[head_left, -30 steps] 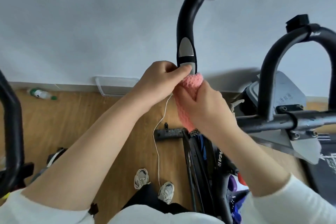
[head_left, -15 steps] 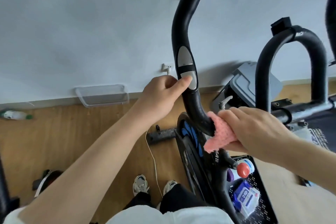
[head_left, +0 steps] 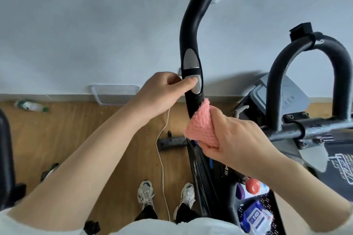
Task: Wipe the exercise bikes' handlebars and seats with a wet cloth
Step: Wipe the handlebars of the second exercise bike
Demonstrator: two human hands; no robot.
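The black handlebar [head_left: 191, 34] of the near bike ran up the middle of the view against the wall. A second bike's bar [head_left: 340, 66] looped at right, untouched. The left hand [head_left: 162, 93] was wrapped round the handlebar from the left, fingers curled behind it and thumb pressed on the lower silver plate [head_left: 197, 87]. This was likely to steady the bar while it was rubbed. The right hand [head_left: 235, 139] was closed tight on the pink cloth [head_left: 200, 128]. The cloth was bunched against the bar just below that plate. Folding it round the tube probably let one stroke cover several sides. A thin white cord [head_left: 157, 140] hung from near the left hand toward the floor; I could not tell whether the hand held it.

Versus half a second earlier, the cloth had travelled up the bar from the lower bend to just beneath the plate, and the right hand had come up with it. The left hand had kept its grip, thumb on the same plate. No seat was in view.
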